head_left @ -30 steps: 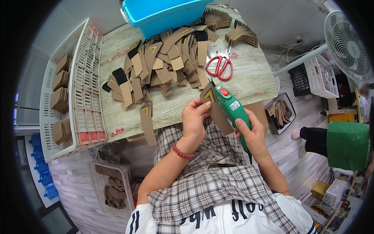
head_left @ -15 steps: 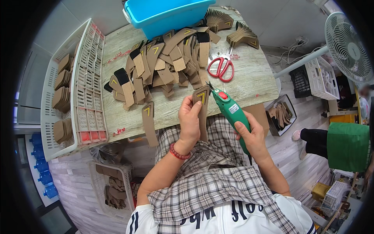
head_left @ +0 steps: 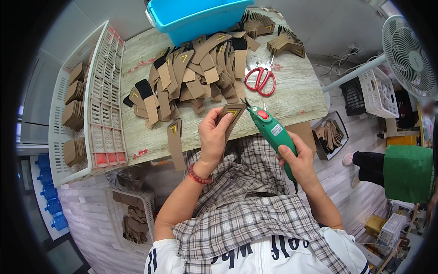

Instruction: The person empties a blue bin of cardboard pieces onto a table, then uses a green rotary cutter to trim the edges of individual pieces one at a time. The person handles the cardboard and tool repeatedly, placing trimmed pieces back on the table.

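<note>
Between thumb and fingers, my left hand (head_left: 213,137) pinches a brown fabric strip (head_left: 233,111) with a yellow V mark, its end pointing up over the table's front edge. My right hand (head_left: 296,156) is wrapped round green electric scissors (head_left: 275,129) with a red button. Their dark blade tips are beside the strip's upper right corner; I cannot tell whether they touch it. Another V-marked strip (head_left: 174,141) hangs over the table edge, left of my left hand. Beyond my hands lies a loose pile of similar strips (head_left: 194,77), some with black ends.
Red-handled scissors (head_left: 260,82) lie right of the pile. Behind it stands a blue bin (head_left: 200,20), with fanned strip stacks (head_left: 286,42) to its right. A white plastic crate (head_left: 106,96) with stacked strips borders the left. A fan (head_left: 407,57) and another person's green garment (head_left: 407,173) are at right.
My left hand has shifted slightly left and down, and the strip in it is now tilted, its end leaning right. My right hand and the electric scissors have moved slightly right.
</note>
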A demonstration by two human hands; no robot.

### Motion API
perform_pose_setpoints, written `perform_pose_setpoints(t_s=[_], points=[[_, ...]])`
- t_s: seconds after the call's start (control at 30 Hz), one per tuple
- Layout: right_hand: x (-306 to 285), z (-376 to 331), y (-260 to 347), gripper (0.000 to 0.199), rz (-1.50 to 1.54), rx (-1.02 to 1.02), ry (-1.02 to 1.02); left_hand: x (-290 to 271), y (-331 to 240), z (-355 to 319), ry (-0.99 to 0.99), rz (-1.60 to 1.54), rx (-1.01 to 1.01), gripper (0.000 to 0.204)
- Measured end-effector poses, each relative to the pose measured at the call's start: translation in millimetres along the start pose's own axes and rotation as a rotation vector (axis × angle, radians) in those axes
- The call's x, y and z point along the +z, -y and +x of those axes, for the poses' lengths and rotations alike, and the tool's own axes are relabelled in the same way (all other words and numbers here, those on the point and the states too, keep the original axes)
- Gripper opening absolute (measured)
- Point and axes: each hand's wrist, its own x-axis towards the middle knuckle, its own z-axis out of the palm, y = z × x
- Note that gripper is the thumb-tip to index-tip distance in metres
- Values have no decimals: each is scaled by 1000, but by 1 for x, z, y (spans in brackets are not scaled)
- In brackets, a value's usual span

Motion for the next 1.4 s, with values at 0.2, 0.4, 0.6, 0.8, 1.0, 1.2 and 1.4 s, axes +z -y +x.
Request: perform_pose_setpoints(t_s=[0.2, 0.4, 0.6, 0.8, 1.0, 1.2, 1.4], points=[[-4, -1, 2, 44, 11, 17, 61, -14, -15, 4, 35, 117, 1, 14], [-6, 0, 6, 42, -11, 15, 118, -28, -32, 7, 91, 227, -27, 12], [-5, 1, 6, 42, -19, 9, 168, -48, -39, 12, 185, 314, -100, 14], [-3, 2, 4, 41, -31, 23, 191, -61, -45, 17, 249, 335, -113, 14], [-1, 3, 8, 43, -64, 31, 236, -69, -54, 18, 293, 385, -151, 16], [3, 4, 7, 44, -44, 32, 266, -73, -65, 16, 323, 405, -188, 14], [3, 4, 6, 45, -37, 33, 291, -71, -71, 12, 319, 401, -250, 13]])
